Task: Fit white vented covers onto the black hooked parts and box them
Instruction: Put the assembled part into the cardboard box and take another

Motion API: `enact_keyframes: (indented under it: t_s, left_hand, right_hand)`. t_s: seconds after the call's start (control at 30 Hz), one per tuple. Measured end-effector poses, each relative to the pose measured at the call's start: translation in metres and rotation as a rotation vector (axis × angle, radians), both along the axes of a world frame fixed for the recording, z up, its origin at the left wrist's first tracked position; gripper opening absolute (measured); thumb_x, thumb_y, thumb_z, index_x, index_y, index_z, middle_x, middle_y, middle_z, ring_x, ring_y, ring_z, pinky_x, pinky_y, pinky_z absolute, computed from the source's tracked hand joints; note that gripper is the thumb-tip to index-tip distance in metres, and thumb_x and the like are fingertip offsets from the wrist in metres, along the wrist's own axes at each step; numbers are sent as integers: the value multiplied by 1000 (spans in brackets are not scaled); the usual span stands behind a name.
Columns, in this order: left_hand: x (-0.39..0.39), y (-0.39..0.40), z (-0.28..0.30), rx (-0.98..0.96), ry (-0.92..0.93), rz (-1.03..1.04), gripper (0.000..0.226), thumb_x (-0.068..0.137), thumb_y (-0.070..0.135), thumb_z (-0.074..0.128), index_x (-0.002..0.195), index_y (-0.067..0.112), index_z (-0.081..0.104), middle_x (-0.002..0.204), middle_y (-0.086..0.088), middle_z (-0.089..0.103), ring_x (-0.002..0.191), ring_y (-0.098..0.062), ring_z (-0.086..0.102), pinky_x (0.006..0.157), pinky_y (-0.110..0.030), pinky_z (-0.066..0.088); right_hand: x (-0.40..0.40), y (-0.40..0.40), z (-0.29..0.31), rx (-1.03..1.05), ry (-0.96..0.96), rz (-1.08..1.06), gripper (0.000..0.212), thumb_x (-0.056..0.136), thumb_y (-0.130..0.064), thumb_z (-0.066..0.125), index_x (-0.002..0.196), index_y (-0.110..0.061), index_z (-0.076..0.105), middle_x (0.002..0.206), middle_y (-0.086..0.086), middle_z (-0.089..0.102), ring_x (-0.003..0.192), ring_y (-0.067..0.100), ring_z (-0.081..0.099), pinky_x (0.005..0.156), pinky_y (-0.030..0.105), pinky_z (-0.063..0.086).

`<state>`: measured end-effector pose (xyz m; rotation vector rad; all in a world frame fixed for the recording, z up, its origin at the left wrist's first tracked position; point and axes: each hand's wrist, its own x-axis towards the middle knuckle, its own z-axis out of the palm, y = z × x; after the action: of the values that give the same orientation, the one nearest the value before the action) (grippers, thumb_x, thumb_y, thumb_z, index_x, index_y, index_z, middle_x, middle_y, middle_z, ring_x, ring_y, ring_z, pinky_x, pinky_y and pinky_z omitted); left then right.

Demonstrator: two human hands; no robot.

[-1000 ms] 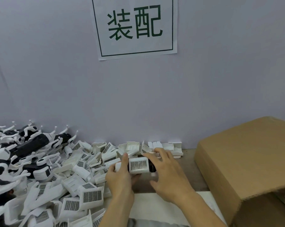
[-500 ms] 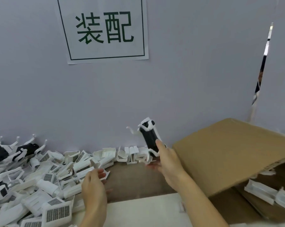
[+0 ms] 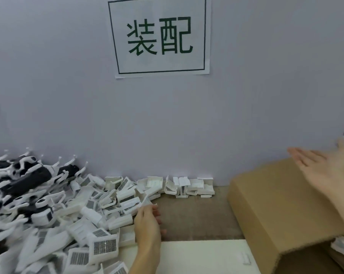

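Covers, the white vented covers, lie heaped on the table's left half, spilling from the near left corner up toward the wall, grilles facing every way so no common long axis can be read; one lies grille-up just left of the left hand. That hand sits at the pile's right edge, fingers curled loosely toward a thin white piece at its fingertips; whether it pinches that piece or only touches it I cannot tell. Farther left and back, the black hooked parts lie stacked with their long bodies running roughly left to right and their white hooks pointing up toward the wall. So the next pair of parts lies to the left, much nearer the left hand. The right hand is well apart from both piles, stretched flat with straight fingers over the cardboard box at the right, holding nothing visible, though it is smeared by motion and cut by the frame edge. The box flap hides most of the interior; only a sliver of white shows at the lower right. A sign hangs on the wall above.
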<state>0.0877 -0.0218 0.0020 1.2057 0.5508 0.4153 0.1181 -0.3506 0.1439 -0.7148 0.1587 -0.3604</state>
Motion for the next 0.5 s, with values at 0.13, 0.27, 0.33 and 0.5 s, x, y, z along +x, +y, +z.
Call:
enact_keyframes:
  t_s: [0.13,0.27,0.33,0.5]
  left_hand:
    - [-2,-5,-6,131,25,-145,21,96,6,47,85,9,64,78,-7,64,58,-18,56,48,-28,43]
    - [-6,-6,-2,312,9,-153,23,92,3,49,81,17,64,84,-5,68,76,-22,61,68,-36,47]
    - [-10,-3,10,470,-22,-44,22,92,6,49,84,22,62,87,3,67,83,-17,63,75,-31,49]
    - [-23,-2,66,871,-144,-30,10,95,21,47,95,28,54,99,13,58,95,-10,58,85,-34,51]
  right_hand:
    - [-15,94,-22,-627,55,218,28,104,-20,40,109,-3,62,87,10,75,68,18,73,67,30,53]
    - [-10,191,-59,-1132,50,438,18,100,-20,54,100,-20,72,91,0,76,70,15,73,64,24,48]
    - [-9,230,-87,-1133,-11,348,19,100,-17,53,102,-26,70,90,-3,74,72,14,70,65,24,50]
    - [-5,252,-140,-1192,-114,332,34,91,-6,61,74,-35,68,69,-18,71,65,-1,65,60,25,53]
